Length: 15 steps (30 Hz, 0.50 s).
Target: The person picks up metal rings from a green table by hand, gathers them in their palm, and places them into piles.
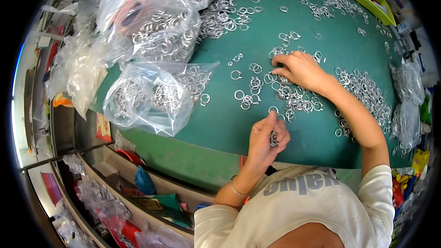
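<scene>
Metal rings (299, 102) lie in a loose pile on the green surface (317, 140), and watching from a distance, with twelve straight away from the wearer, I read that pile at one o'clock from the left hand (268, 138) and at six from the right hand (301, 69). Its long axis runs roughly from ten to four — the right is the nearer of the two hands, bent over the pile's upper edge, thumb and forefinger close to a few rings there; whether they pinch one I cannot tell. My left is curled round a small bunch (274, 139), with a single ring (273, 109) just past its thumb tip, and the two hands stand apart. At nine from the pile I have a clear bag (177, 121) holding more rings, and at three — beyond the right forearm (354, 115) — a bigger heap (367, 93)
</scene>
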### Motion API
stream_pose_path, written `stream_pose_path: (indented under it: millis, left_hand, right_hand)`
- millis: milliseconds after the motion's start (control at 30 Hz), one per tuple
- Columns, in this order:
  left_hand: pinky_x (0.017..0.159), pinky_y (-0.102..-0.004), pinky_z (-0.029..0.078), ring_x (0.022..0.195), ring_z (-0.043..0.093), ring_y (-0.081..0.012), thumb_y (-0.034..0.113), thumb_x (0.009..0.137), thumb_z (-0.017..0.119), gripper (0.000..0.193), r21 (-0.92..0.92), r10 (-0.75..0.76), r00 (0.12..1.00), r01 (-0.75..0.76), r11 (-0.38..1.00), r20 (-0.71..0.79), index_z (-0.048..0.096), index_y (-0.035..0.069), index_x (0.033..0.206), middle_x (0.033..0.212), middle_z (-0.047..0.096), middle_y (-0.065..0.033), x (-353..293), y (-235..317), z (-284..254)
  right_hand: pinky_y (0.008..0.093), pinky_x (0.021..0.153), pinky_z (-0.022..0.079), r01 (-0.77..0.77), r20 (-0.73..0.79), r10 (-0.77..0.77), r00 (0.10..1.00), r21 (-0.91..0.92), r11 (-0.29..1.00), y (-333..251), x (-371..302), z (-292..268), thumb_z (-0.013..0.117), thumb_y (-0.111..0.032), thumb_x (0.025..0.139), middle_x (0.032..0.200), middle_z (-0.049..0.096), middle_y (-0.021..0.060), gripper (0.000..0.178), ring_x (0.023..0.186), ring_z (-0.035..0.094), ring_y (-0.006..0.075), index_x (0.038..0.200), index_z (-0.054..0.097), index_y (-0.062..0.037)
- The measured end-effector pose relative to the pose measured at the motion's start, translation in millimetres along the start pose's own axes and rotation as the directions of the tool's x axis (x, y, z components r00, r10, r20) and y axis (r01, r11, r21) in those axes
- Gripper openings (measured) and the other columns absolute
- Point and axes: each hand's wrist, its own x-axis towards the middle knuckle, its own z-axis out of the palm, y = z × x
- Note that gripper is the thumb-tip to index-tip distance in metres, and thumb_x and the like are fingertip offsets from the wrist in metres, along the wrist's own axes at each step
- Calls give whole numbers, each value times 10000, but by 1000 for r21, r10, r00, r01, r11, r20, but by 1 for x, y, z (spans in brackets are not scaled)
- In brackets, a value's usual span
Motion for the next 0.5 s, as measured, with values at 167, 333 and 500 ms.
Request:
stream_pose_path:
  millis: [167,333,500]
  left_hand:
    - [321,-215,218,403,380,-123,314,930,416,449,65,25,999,-27,998,41,422,59,561,510,395,-39,-2,-1,7]
    - [333,-226,247,403,389,-127,264,930,425,420,53,53,998,-54,997,26,433,44,571,511,411,-51,-11,-1,4]
    - [345,-229,261,407,396,-128,245,928,431,418,71,86,996,-85,994,-12,429,34,567,516,417,-50,-15,-2,3]
  right_hand:
    - [415,580,433,-46,117,48,992,-17,999,-12,14,-7,632,-162,741,655,587,148,157,658,574,339,781,554,-33]
    - [391,563,433,-63,193,61,979,5,998,-18,21,-13,589,-112,733,649,578,152,106,624,570,307,736,551,-14]
    - [269,432,314,195,52,-228,972,361,912,-99,29,-26,580,-86,756,480,391,54,73,420,382,156,742,544,-24]
